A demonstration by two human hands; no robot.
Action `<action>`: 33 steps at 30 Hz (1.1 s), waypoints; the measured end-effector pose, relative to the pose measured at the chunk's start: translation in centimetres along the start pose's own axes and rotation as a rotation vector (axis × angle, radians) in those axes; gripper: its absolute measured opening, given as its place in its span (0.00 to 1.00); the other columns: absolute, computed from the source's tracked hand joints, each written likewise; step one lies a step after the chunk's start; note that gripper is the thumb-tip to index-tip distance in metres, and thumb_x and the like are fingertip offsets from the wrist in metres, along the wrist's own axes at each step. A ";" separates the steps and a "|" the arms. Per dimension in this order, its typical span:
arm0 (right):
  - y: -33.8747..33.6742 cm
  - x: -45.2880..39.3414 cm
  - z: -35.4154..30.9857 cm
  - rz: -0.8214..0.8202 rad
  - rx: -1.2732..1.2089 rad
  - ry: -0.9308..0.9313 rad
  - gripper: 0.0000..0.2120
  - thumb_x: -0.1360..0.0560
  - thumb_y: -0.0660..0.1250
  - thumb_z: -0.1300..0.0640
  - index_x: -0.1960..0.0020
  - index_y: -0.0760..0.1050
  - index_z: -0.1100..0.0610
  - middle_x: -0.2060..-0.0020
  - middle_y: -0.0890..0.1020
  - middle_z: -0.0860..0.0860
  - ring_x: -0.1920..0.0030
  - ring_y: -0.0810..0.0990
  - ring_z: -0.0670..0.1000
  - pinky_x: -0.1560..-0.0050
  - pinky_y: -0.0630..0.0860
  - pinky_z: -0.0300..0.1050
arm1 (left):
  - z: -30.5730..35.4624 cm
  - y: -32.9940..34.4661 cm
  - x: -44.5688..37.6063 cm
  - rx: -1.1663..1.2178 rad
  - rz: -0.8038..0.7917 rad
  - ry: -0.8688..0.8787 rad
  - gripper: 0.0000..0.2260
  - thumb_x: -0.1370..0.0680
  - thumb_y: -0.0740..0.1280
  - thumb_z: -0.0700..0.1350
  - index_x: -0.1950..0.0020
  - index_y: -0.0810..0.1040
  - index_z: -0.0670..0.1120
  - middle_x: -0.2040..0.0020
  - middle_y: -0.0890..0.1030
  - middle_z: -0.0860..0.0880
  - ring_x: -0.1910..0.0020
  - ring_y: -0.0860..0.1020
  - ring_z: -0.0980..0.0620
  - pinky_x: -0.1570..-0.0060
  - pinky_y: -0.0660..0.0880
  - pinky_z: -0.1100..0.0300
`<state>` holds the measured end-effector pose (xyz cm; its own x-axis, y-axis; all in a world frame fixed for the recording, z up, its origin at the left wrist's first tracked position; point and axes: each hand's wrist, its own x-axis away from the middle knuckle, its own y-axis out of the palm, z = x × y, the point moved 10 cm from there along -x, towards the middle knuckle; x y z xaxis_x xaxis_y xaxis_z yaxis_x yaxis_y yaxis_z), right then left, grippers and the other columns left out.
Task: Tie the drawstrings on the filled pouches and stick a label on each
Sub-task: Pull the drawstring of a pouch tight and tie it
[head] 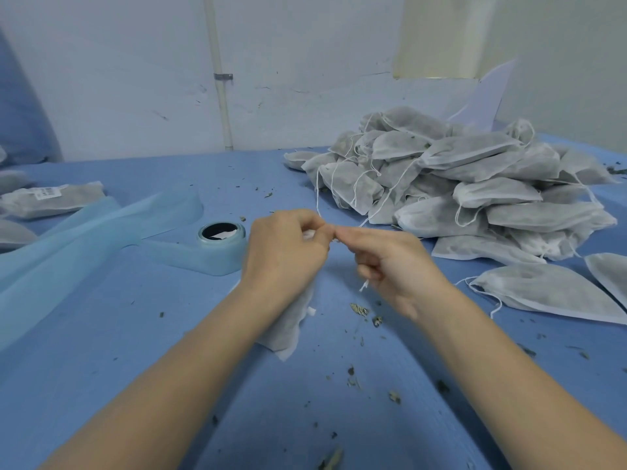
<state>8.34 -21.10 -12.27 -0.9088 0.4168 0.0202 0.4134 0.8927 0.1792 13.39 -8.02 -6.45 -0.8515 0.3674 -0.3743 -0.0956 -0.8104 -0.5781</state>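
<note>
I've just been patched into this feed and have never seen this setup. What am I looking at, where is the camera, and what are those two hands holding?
There is no machine here: a person works with bare hands, and the single picture comes from a wide-angle camera worn on their head, looking forward and down. The left hand grips the top of a white filled pouch that hangs down to the blue table. The right hand pinches its drawstring, fingertips meeting the left hand's, as if tying. On the right lies a pile of pouches with loose strings. At the far left lies a labelled pouch. Near the left hand sits a blue roll with its strip trailing left. Dark herb crumbs are scattered about.
</note>
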 end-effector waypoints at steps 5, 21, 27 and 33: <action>-0.1 0.0 0.8 0.027 -0.183 0.118 0.03 0.28 0.69 0.63 0.58 0.81 0.63 0.73 0.66 0.48 0.77 0.58 0.43 0.80 0.56 0.34 | -0.5 0.9 -0.2 0.008 -0.041 -0.024 0.09 0.22 0.63 0.52 0.56 0.79 0.48 0.58 0.82 0.51 0.56 0.76 0.52 0.57 0.68 0.60; 3.1 1.3 1.2 -0.159 -0.673 0.305 0.04 0.33 0.65 0.62 0.65 0.77 0.62 0.74 0.64 0.48 0.79 0.57 0.42 0.80 0.53 0.31 | 4.6 -0.5 2.9 0.056 0.231 0.400 0.10 0.26 0.64 0.37 0.45 0.78 0.42 0.50 0.80 0.48 0.50 0.78 0.49 0.49 0.73 0.56; 2.2 1.5 0.4 -0.078 -0.580 0.232 0.04 0.28 0.65 0.64 0.62 0.73 0.60 0.74 0.65 0.48 0.79 0.57 0.42 0.81 0.55 0.31 | 4.0 -2.1 2.9 0.115 0.378 0.387 0.02 0.27 0.71 0.40 0.57 0.84 0.43 0.57 0.83 0.50 0.57 0.81 0.51 0.53 0.75 0.58; -0.5 1.4 -2.2 0.090 -0.007 -0.113 0.06 0.27 0.71 0.61 0.63 0.83 0.59 0.74 0.69 0.46 0.76 0.64 0.43 0.76 0.63 0.33 | 5.1 -2.6 3.7 -0.196 0.504 0.511 0.04 0.28 0.71 0.37 0.62 0.83 0.40 0.61 0.82 0.47 0.57 0.77 0.42 0.57 0.67 0.62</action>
<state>6.77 -21.35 -10.18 -0.8558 0.5120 -0.0747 0.4920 0.8499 0.1888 7.86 -6.90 -2.63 -0.4171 0.1780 -0.8913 0.3779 -0.8579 -0.3481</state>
